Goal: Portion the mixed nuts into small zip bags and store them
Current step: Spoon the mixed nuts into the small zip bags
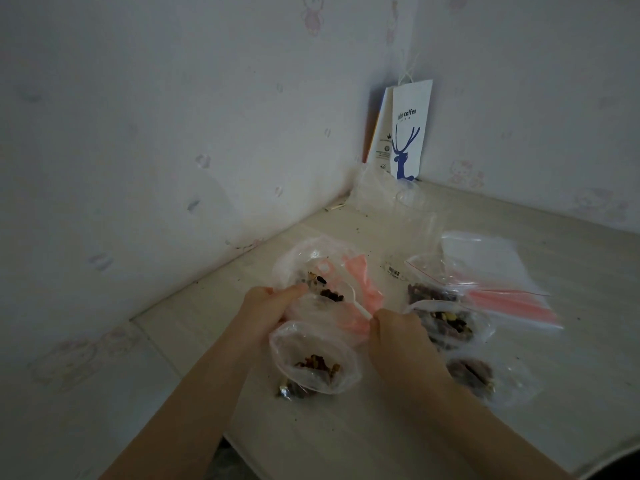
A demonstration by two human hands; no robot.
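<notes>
Beside left fingers [292, 292], zip bag [311, 342] — they pinch nut bag [322, 256], right fingers [391, 318] grip white handle [358, 305]

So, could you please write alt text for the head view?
A person's left hand and right hand grip a large clear bag of mixed nuts behind a small open bag on a pale table. Filled small bags and empty zip bags lie to the right.

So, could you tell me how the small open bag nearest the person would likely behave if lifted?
The small bag is thin clear film, so probably floppy and slippery. Its mouth gapes wide, so tipping it would likely spill nuts. Few nuts sit at the bottom, so it is probably light.
</notes>
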